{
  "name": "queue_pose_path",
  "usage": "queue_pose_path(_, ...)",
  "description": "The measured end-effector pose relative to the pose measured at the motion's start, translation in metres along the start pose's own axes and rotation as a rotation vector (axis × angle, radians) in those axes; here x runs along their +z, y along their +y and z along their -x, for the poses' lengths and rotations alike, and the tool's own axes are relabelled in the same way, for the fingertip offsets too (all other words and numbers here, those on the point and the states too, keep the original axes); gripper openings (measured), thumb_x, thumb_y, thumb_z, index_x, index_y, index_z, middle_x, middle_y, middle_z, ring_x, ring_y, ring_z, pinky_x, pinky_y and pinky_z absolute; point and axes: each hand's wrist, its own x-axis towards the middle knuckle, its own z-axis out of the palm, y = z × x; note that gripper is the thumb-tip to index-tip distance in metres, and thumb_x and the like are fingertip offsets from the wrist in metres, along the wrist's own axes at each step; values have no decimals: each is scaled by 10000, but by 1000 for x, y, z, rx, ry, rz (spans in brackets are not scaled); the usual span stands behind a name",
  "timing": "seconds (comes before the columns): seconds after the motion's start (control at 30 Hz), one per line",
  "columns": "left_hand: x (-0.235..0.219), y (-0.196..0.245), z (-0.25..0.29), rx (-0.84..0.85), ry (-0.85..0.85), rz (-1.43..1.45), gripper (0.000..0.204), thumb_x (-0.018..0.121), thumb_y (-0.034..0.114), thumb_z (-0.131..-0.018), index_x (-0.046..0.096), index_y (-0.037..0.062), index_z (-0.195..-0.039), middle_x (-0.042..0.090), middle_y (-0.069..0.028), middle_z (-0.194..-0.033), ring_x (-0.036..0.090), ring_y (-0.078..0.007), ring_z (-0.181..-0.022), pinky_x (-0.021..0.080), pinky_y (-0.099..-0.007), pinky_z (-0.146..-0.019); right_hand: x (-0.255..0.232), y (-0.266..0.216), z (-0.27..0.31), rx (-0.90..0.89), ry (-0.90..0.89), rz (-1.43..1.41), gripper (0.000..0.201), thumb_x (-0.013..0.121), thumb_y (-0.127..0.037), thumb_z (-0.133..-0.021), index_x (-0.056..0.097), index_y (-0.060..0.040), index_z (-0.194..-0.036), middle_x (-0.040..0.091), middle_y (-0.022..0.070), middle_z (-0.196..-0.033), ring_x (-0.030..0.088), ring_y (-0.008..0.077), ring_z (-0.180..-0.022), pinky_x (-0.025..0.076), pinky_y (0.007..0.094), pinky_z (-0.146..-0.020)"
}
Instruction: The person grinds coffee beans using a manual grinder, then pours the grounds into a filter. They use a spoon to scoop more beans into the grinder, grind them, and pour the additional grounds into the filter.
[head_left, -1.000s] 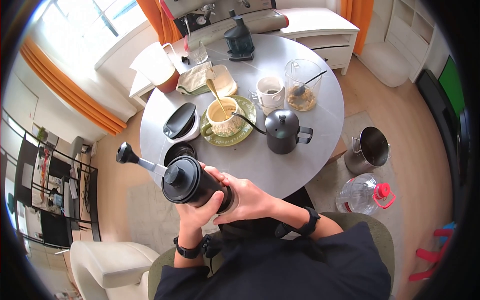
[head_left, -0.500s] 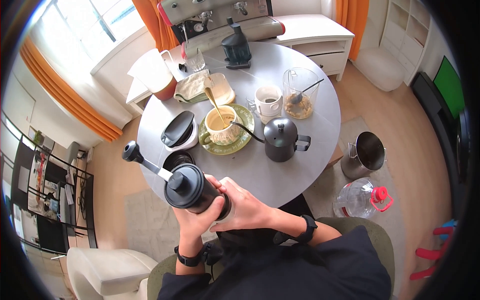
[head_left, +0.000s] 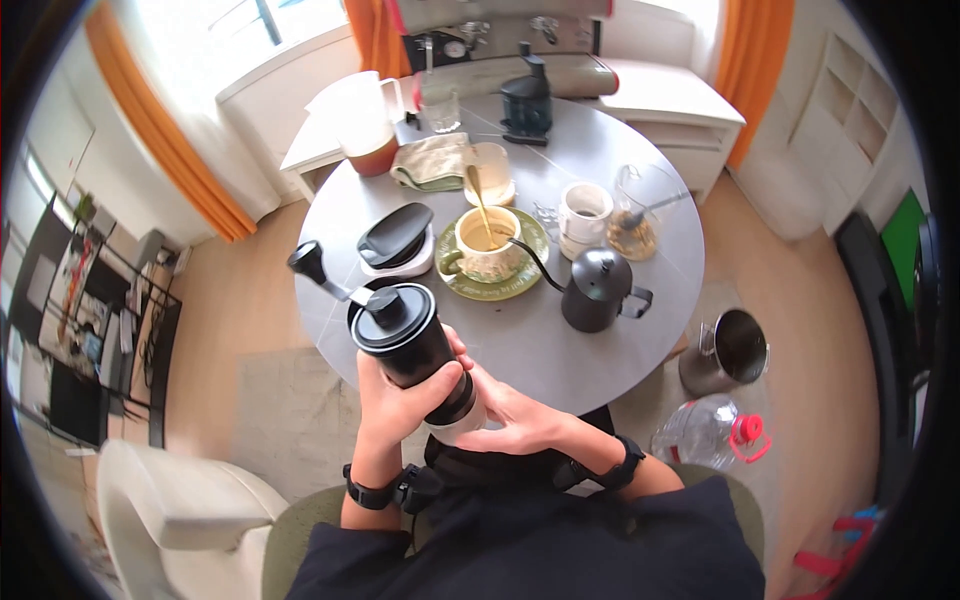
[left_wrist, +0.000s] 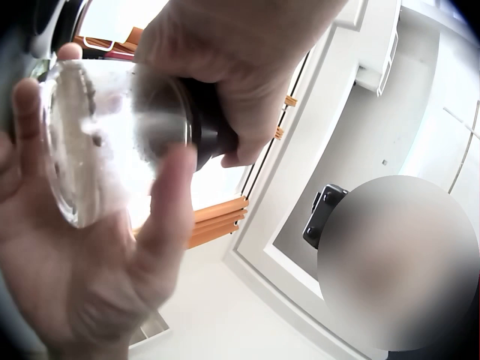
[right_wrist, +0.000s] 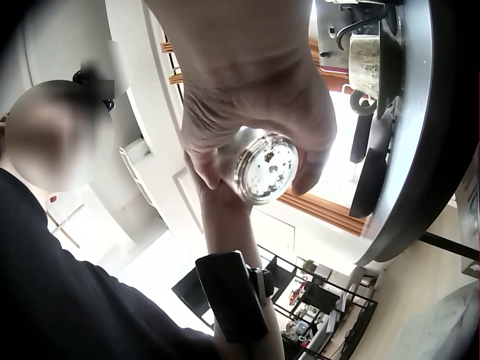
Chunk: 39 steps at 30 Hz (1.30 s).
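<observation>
Both hands hold a hand grinder with a black lid (head_left: pixel 395 315) and a crank ending in a black knob (head_left: pixel 307 262), tilted to the upper left in the head view. The left hand (head_left: pixel 405 400) grips its black body, thumb across the front. Fingers and palm of the right hand (head_left: pixel 515 418) wrap the clear jar (head_left: pixel 460 424) at the bottom. From the left wrist, the left hand (left_wrist: pixel 232 67) is on the black part and the right hand (left_wrist: pixel 90 262) cups the jar (left_wrist: pixel 105 139). Dark specks mark the jar's base (right_wrist: pixel 270 171) in the right wrist view.
On the round table (head_left: pixel 500 350) beyond the hands stand a black gooseneck kettle (head_left: pixel 597 290), a cup (head_left: pixel 488 245) with a gold spoon on a green saucer, a black-topped scale (head_left: pixel 395 240), a white mug (head_left: pixel 585 215) and a glass vessel (head_left: pixel 632 235). A metal bucket (head_left: pixel 705 365) stands right.
The head view has shifted, so the table stands further right in it. Both hands still hold the grinder, which leans less to the left; its clear jar shows more.
</observation>
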Motion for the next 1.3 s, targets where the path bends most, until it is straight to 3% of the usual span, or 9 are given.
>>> queue_pose_path(0.03,-4,1,0,2,-16,49,331,691,-29,-726,548,-45,-1024,640,-114,-870,652,-181,-769,540,-318,-710,-3,1,1,68,-50,-180,817,820,-259,-722,332,39,-1306,516,156,-1233,530,229,-1122,429,349,-930)
queue_pose_path(0.17,-17,5,3,-34,-19,4,363,735,9,-714,556,-30,-1028,649,-89,-869,646,-152,-776,533,-303,-716,-7,-6,-11,269,-186,91,833,828,-208,-711,359,40,-1352,518,111,-1245,525,174,-1096,443,341,-919)
queue_pose_path(0.23,-12,3,-1,-5,136,-140,389,767,49,-704,561,-24,-1026,651,-78,-870,637,-133,-787,521,-291,-732,10,-10,-25,-96,68,367,786,881,-250,-610,461,31,-1212,535,133,-1090,556,235,-1003,458,384,-858)
queue_pose_path(0.37,-17,3,-24,145,433,-312,191,691,62,-791,573,-14,-921,635,-68,-805,641,-136,-715,523,-277,-664,15,-11,-50,-12,228,630,753,873,-253,-602,466,39,-1164,499,155,-1040,550,314,-973,458,398,-865)
queue_pose_path(0.5,-43,26,-34,198,545,-123,309,769,120,-741,589,-9,-956,645,-64,-831,606,-114,-749,498,-277,-697,4,-24,-78,-52,283,729,778,858,-226,-615,442,16,-1227,531,168,-1087,560,282,-1021,459,374,-903)
queue_pose_path(0.57,-60,31,-32,268,644,-272,276,762,106,-746,599,-2,-941,644,-55,-826,602,-105,-742,495,-275,-687,-12,-22,-96,-17,311,709,830,836,-126,-664,325,-24,-1310,551,101,-1028,566,172,-954,473,304,-853)
queue_pose_path(0.73,-93,19,-16,228,627,-298,284,755,96,-739,578,0,-939,616,-36,-811,574,-104,-719,479,-268,-693,-37,-40,-155,34,407,920,776,818,-225,-649,367,-16,-1245,611,171,-1036,603,312,-1012,466,386,-897)
queue_pose_path(1.1,-117,2,-14,169,601,-277,360,762,100,-746,549,1,-1019,617,-60,-880,586,-126,-786,490,-288,-733,-73,-25,-214,51,331,1246,883,758,-146,-634,282,-41,-1370,601,305,-1031,600,418,-1011,458,430,-902)
queue_pose_path(1.3,-122,-9,-20,163,604,-283,366,764,101,-745,552,4,-1026,625,-62,-880,594,-129,-788,492,-289,-733,-68,-28,-214,24,245,1425,794,725,-113,-644,327,-46,-1329,600,272,-1027,593,432,-985,490,460,-855)
